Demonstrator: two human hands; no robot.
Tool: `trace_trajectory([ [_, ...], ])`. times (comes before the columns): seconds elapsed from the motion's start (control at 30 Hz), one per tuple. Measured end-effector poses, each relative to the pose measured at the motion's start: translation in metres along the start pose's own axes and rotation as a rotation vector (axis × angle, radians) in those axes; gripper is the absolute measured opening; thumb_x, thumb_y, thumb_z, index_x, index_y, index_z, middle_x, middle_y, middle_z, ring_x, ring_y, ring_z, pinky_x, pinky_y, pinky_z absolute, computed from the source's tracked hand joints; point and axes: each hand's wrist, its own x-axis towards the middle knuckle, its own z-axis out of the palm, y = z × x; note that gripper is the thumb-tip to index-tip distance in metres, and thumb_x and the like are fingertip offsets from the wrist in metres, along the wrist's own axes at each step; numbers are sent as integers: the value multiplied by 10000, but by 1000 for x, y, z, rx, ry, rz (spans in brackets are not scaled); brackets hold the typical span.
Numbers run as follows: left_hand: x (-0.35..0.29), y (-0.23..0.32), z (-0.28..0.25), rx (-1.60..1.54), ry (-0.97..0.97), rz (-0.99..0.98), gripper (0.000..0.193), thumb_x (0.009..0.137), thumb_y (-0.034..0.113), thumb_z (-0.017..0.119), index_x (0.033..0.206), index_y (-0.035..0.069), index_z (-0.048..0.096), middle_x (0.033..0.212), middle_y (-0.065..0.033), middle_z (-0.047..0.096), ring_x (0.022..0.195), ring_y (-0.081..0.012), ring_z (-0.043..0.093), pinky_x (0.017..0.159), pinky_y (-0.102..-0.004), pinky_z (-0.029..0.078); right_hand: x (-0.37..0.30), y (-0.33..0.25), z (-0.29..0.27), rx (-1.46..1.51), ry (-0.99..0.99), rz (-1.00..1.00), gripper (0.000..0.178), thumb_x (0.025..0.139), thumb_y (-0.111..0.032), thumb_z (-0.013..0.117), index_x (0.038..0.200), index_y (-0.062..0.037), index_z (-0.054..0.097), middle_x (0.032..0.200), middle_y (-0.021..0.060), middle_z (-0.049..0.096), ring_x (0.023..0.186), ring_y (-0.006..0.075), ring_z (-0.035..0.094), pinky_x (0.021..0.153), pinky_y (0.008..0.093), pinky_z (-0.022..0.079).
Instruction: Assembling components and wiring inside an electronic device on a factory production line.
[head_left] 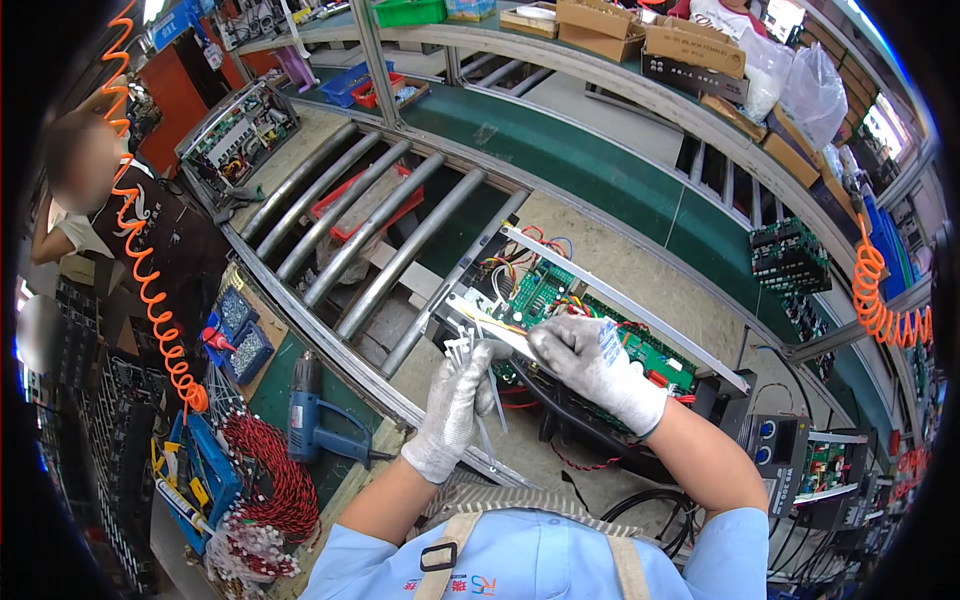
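My left hand point(455, 400), in a white work glove, is closed round a small bunch of white cable ties point(460, 345). Their heads stick up above the fingers and thin tails hang below. To its right my gloved right hand point(600, 370) is closed in a pinch beside white and yellow wires point(495, 330); what sits between its fingertips is hidden. Both hands are over the near side of an open machine chassis point(625, 290) with metal side rails. Inside it lie green circuit boards point(545, 290) with coloured wires. Thick black cables point(560, 405) run along its near side.
Metal rollers point(365, 235) lie left of the chassis. A blue heat gun point(320, 425), bundled red-black wires point(270, 465) and blue screw bins point(245, 350) are at lower left. Another person point(150, 220) stands at far left. Orange coiled hoses point(150, 280) hang there; cardboard boxes point(690, 45) line the upper shelf.
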Motion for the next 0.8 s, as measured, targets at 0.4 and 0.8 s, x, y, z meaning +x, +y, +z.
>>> trace_trajectory([
  [0.4, -16, 16, 10, 49, -1, 11, 274, 982, 272, 554, 1026, 16, 642, 566, 90, 377, 458, -17, 282, 435, -210, 194, -11, -1, 5, -345, 17, -306, 738, 669, -512, 809, 1181, -20, 605, 971, 179, 654, 885, 324, 657, 765, 372, 527],
  [0.8, -33, -7, -25, 131, -75, -103, 252, 928, 145, 629, 1092, -45, 630, 837, -81, 640, 660, -153, 614, 613, -274, 492, -10, 5, 2, -302, -28, -314, 462, 721, -340, 781, 1018, -18, 634, 857, 161, 634, 784, 310, 650, 693, 377, 511],
])
